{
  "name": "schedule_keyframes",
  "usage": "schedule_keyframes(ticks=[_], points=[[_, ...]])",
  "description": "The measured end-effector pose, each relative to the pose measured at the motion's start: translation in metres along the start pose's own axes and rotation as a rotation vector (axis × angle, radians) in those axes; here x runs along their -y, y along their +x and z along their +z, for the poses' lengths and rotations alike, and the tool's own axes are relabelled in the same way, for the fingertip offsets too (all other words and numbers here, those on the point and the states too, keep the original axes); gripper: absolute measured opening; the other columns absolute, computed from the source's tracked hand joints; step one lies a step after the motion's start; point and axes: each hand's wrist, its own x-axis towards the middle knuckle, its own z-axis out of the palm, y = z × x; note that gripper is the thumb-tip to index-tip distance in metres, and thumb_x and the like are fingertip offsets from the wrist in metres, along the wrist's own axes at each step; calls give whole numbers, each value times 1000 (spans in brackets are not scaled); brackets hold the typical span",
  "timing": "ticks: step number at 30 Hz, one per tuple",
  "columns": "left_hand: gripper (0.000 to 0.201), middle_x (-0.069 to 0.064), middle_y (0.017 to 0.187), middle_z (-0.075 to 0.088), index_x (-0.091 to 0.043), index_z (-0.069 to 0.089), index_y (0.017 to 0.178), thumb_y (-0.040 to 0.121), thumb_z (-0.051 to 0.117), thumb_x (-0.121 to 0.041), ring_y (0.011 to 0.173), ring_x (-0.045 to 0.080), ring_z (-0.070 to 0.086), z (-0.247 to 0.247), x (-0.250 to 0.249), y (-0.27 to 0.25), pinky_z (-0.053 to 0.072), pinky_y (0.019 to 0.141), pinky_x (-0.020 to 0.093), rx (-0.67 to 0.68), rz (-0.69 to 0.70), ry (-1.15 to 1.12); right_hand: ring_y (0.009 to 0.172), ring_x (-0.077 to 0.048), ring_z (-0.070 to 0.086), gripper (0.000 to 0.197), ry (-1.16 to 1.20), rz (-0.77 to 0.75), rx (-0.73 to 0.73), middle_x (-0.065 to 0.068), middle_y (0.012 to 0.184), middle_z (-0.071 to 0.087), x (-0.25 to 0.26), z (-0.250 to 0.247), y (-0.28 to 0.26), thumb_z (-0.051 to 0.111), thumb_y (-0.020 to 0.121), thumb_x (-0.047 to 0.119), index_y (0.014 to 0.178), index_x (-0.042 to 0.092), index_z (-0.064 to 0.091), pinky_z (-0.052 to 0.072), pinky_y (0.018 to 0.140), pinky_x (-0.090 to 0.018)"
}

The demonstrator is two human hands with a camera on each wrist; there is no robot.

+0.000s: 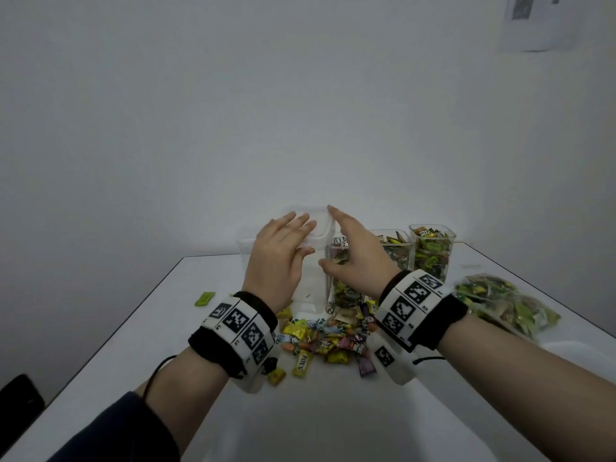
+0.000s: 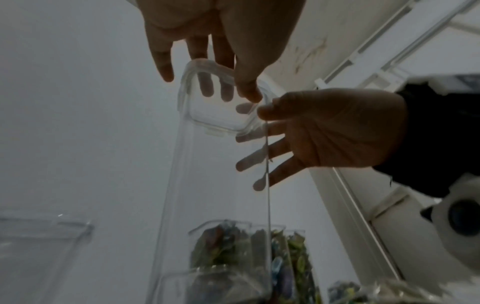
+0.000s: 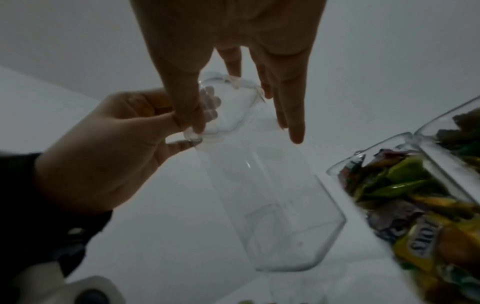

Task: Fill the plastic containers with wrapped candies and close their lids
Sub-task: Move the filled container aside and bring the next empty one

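A tall clear empty container stands upright on the white table with its clear lid on top. My left hand lies over the lid, fingers on its top and thumb under its rim, so it holds the lid. My right hand is open beside the lid's right edge. Its thumb touches the lid corner, and its spread fingers stand behind the container. A pile of loose wrapped candies lies in front of the container, between my wrists.
Three open containers filled with candies stand in a row to the right, the nearest partly hidden by my right hand. A clear bag of candies lies at the right edge. Another empty container stands back left. One green candy lies left.
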Motion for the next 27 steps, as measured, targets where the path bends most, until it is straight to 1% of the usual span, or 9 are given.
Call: schedule_keyframes(ticks=[4,7,10,14,17,20,23,25,27], points=[[34,12,123,63,-1,65,117,83,66,-3,120,29,53,-17,-21,-1,38,106,32,-53,33,-91,117,-5,46,71,213,-56,-93,24,125,37,23,-15,-21,75,77,23,138,29,39,48,91,-25],[36,2,123,62,-12,68,115,80,74,-15,121,18,49,-32,-36,-8,35,104,18,-38,-65,-230,107,5,47,60,264,-69,-129,33,120,38,31,-26,-40,78,75,21,125,38,48,53,89,-32],[50,-11,132,54,-30,60,123,75,70,-42,127,3,42,-44,-50,-24,36,105,24,4,-323,-458,111,-12,54,58,450,10,-115,15,129,48,34,-32,-61,79,73,14,119,37,54,56,84,-37],[65,-4,131,57,-44,52,130,67,69,-57,126,11,50,-48,-65,-46,43,104,42,75,-644,-869,100,-21,64,60,646,63,-92,6,126,56,37,-39,-88,80,69,4,118,31,59,58,79,-40],[67,-6,110,69,-48,53,127,63,70,-59,111,7,61,-45,-74,-60,47,100,36,79,-703,-980,95,-18,66,59,711,74,-82,12,122,59,38,-37,-106,80,68,0,116,29,60,58,77,-33],[68,-4,107,67,-46,54,126,61,69,-56,105,5,63,-39,-81,-69,49,95,28,52,-736,-987,92,-10,67,60,743,110,-79,12,116,62,38,-31,-118,77,68,-7,115,27,60,56,72,-25],[66,-9,92,70,-36,55,128,64,69,-47,90,1,67,-34,-84,-77,52,76,18,34,-787,-1004,92,-10,67,56,766,168,-57,10,115,63,38,-26,-125,72,72,-10,115,24,59,56,69,-27],[62,-10,84,71,-32,57,126,66,68,-45,83,3,68,-31,-85,-83,55,70,22,24,-833,-1013,91,-21,67,45,820,214,-29,-2,110,66,36,-23,-127,68,79,-4,115,23,59,58,74,-36],[56,-6,85,69,-32,60,120,66,69,-47,85,11,66,-27,-86,-88,55,78,33,5,-892,-1031,86,-44,61,34,831,277,-17,-31,105,61,36,-20,-128,67,81,14,113,26,61,52,78,-45]])
